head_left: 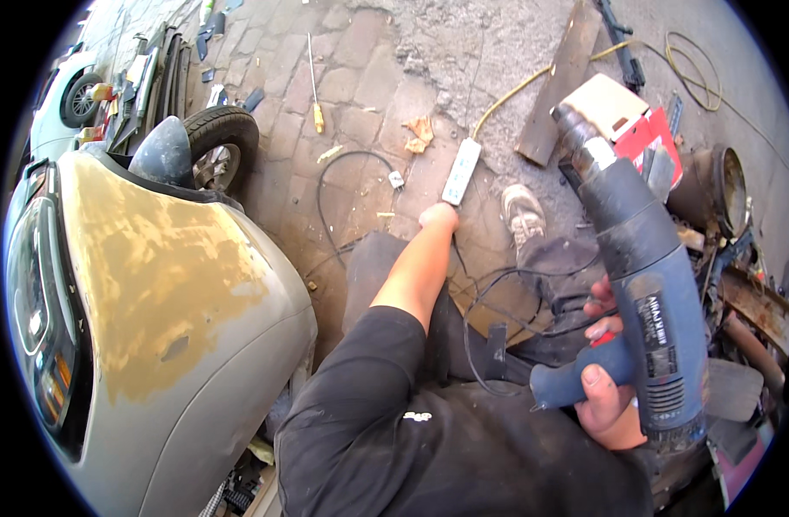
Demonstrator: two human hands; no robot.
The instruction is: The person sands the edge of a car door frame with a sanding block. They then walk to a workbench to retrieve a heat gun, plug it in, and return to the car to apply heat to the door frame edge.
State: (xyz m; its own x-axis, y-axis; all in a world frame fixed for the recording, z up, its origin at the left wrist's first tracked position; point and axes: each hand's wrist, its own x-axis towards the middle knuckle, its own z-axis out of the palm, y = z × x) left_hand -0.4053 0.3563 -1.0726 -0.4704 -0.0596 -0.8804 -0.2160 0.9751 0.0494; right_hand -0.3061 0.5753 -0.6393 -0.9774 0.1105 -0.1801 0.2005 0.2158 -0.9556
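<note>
Heat gun (657,284) in the right hand (605,405), power strip (461,172) at the left.
The blue gun fills the right of the frame, nozzle (584,142) toward the top; the right hand's fingers and thumb wrap its handle (575,379). It looks rigid and fairly heavy, likely top-heavy, so the handle seems the place to hold, clear of the metal nozzle. The white strip, upper centre, seems light and stiff, best gripped by its sides; the left hand (438,216) is at its lower end, finger pose hidden, so I cannot tell.
</note>
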